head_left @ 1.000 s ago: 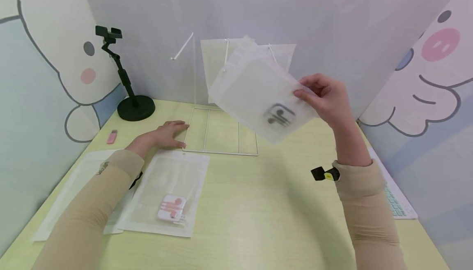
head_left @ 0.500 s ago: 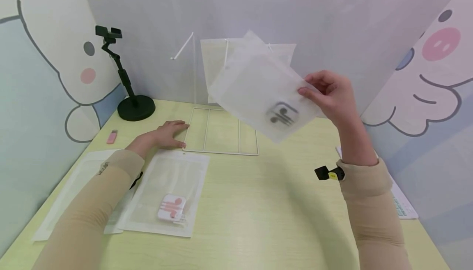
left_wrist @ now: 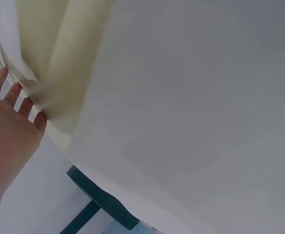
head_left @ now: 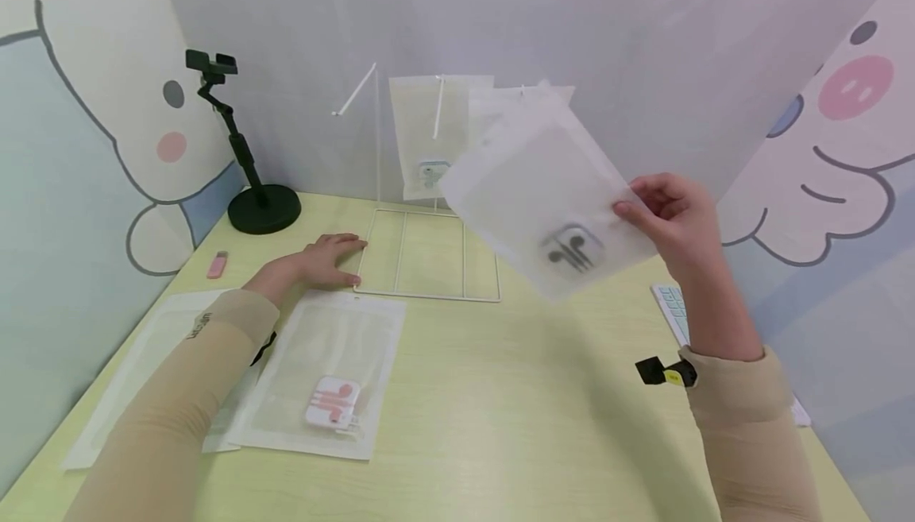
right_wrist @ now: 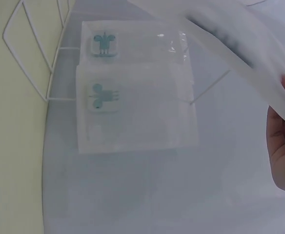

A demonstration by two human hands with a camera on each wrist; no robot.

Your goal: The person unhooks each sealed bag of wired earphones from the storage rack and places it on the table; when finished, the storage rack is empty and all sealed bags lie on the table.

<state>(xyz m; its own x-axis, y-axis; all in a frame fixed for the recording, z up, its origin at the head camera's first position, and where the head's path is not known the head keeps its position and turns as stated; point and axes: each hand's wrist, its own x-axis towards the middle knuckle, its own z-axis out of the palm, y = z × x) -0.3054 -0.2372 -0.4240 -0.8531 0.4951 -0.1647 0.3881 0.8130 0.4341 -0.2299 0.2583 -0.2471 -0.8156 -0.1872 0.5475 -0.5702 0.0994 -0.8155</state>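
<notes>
In the right half of the frame, a translucent white flat bag [head_left: 525,176] with dark earphones [head_left: 570,249] inside is held above the bench [head_left: 500,403], its long axis slanting from upper left to lower right. The right hand [head_left: 675,216] pinches its right edge between thumb and fingers; its far end points toward the white wire rack [head_left: 427,295]. The left hand [head_left: 325,261], well apart at centre left, rests with fingers extended against the rack's base.

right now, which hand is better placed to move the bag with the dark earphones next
Probably the right hand: it pinches that bag above the table. The left hand rests by the wire rack's base, holding no bag.
</notes>
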